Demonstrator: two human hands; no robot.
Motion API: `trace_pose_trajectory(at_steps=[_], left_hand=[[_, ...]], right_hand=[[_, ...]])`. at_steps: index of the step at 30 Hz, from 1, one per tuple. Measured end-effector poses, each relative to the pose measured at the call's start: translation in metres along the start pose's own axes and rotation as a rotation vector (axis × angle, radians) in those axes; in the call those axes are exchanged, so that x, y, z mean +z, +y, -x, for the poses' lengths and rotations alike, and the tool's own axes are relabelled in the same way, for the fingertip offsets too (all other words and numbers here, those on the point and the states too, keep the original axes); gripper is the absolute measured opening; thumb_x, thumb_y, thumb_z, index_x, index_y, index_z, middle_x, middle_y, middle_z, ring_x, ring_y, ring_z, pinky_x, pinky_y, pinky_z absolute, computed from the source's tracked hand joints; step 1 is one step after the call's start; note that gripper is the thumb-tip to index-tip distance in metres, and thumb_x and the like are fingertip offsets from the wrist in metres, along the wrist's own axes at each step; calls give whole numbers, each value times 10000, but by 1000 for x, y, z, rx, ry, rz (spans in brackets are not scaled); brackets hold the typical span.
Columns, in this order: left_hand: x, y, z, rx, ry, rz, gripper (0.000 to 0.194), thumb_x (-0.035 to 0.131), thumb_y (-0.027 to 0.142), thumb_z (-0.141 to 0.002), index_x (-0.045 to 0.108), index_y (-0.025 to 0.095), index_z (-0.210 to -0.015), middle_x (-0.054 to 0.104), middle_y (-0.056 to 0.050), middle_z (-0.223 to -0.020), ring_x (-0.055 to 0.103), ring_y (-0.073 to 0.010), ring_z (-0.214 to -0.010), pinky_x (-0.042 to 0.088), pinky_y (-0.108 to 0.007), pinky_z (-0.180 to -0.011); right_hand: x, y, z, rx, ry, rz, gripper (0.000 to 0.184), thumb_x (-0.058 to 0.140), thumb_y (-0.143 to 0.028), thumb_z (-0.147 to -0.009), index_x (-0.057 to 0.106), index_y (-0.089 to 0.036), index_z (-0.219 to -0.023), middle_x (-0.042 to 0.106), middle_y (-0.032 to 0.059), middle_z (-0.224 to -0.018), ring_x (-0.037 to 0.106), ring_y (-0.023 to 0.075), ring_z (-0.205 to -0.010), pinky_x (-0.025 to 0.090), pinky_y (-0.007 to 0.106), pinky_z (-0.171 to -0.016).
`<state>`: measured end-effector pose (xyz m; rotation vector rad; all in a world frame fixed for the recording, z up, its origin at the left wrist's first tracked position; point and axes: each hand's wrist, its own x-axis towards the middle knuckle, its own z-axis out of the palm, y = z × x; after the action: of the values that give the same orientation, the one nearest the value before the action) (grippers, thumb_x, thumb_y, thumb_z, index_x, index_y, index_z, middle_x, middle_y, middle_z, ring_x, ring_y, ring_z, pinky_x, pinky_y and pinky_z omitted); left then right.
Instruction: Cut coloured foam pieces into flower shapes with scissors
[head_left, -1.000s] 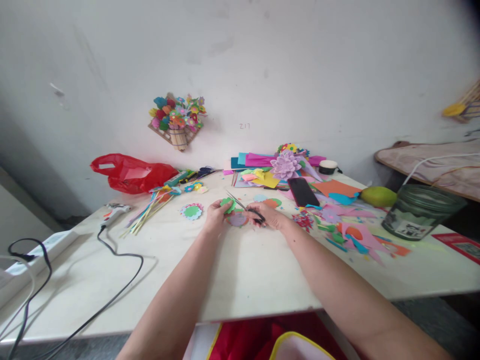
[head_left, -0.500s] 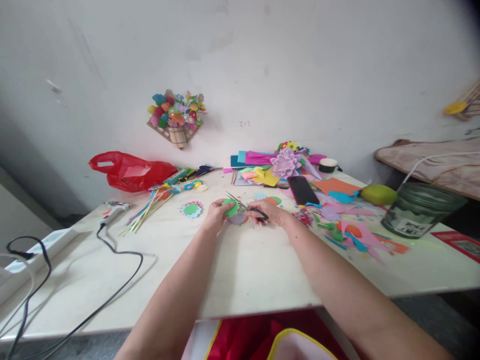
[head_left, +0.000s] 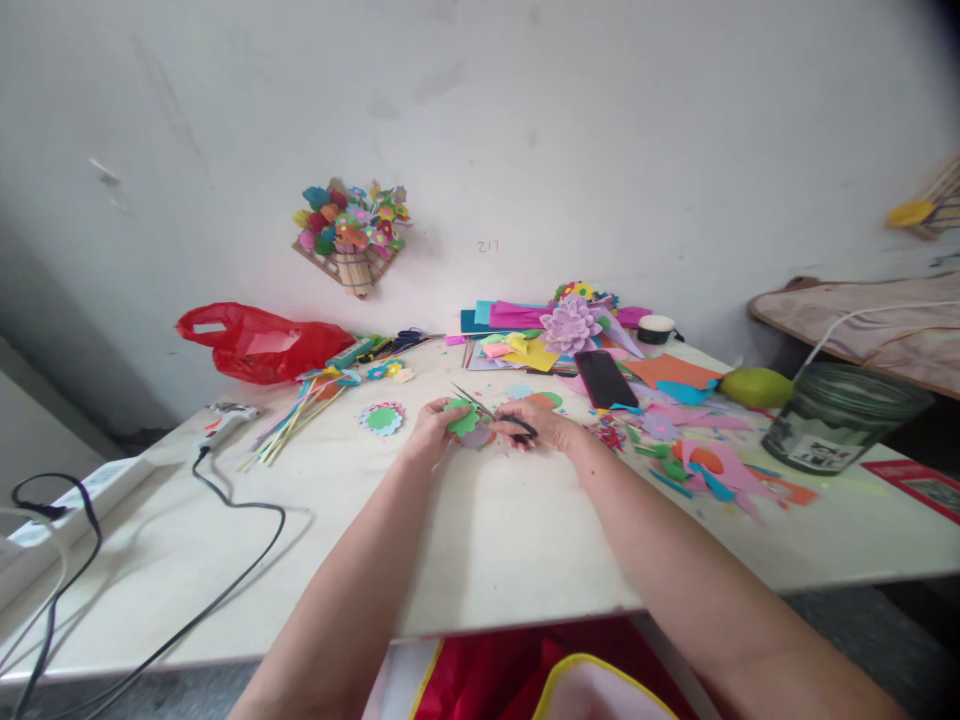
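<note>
Between the fingers of my left hand (head_left: 430, 432) is a green scalloped paper piece (head_left: 463, 418). My right hand (head_left: 538, 425) is closed round the black handles of a pair of scissors (head_left: 519, 428), whose blades point up and left to the edge of the green piece. Under and beside the green piece lies a purple round cutout (head_left: 478, 437) on the table. Left of my hands rests a scalloped disc with a green centre (head_left: 383, 419). An orange and green round cutout (head_left: 546, 401) lies just beyond my right hand.
A glue gun (head_left: 225, 425) with its cord, thin sticks (head_left: 296, 425) and a red plastic bag (head_left: 270, 345) are on the left. To the right are a phone (head_left: 606, 380), paper scraps (head_left: 731, 475) and a glass jar (head_left: 832, 425). Coloured sheets (head_left: 517, 315) are stacked by the wall.
Almost nothing differs. Both hands keep their places and grips; the scissor blades remain beside the green piece.
</note>
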<state>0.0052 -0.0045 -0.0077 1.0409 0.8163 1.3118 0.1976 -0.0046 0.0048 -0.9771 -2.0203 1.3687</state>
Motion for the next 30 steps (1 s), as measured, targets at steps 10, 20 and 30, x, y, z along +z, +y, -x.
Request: trace_pose_trajectory(at_steps=[10, 20, 30], left_hand=[[-3, -2, -2, -10, 1, -13, 224, 808, 216, -485, 645, 120, -604, 679, -62, -616, 604, -138, -528, 441, -238, -531], [1, 2, 2, -12, -19, 20, 204, 781, 199, -501, 671, 111, -649, 701, -78, -665, 639, -169, -594, 497, -282, -642], [4, 5, 4, -7, -7, 48, 200, 756, 170, -515, 658, 98, -674, 689, -73, -677, 649, -182, -657, 517, -317, -725]], right_hand=[[-1, 4, -2, 13, 0, -10, 250, 595, -393, -737, 567, -145, -719, 512, -49, -463, 397, 42, -327, 245, 157, -300], [-1, 6, -3, 26, 7, -33, 264, 605, -395, -727, 531, -151, -660, 514, -46, -455, 400, 44, -320, 231, 163, -294], [2, 2, -1, 36, 32, -40, 243, 629, -371, -702, 527, -154, -661, 472, -62, -418, 378, 45, -317, 227, 166, -310]])
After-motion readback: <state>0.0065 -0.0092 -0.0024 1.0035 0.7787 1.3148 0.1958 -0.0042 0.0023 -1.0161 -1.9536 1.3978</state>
